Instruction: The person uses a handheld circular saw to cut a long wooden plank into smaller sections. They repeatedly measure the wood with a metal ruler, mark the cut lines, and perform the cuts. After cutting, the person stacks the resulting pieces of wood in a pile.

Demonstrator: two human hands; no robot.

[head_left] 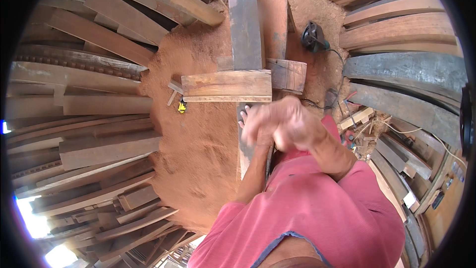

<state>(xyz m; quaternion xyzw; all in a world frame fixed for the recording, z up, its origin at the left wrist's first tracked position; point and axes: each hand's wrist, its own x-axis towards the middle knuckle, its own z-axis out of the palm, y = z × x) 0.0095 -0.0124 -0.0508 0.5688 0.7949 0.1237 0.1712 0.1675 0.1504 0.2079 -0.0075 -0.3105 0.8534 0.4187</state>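
My left hand (244,113) rests at the dark board (245,159) in front of me, its visible fingers stretched out; its palm is hidden behind the other hand. Raised above it, my right hand (290,121) is smeared by motion, with the fingers bent, and whether anything is in them does not show. Just beyond both hands lies a short brown wooden block (226,85), set crosswise. A long dark beam (246,30) runs away from behind it, next to a reddish plank (272,15). Another wood block (287,76) sits at the right.
A dark power tool (315,37) with a cord lies on the sawdust at the far right. On the left floor are a yellow-and-black object (182,106) and wood scraps (174,89). Stacked planks (106,104) line the left; curved timbers (401,30) line the right.
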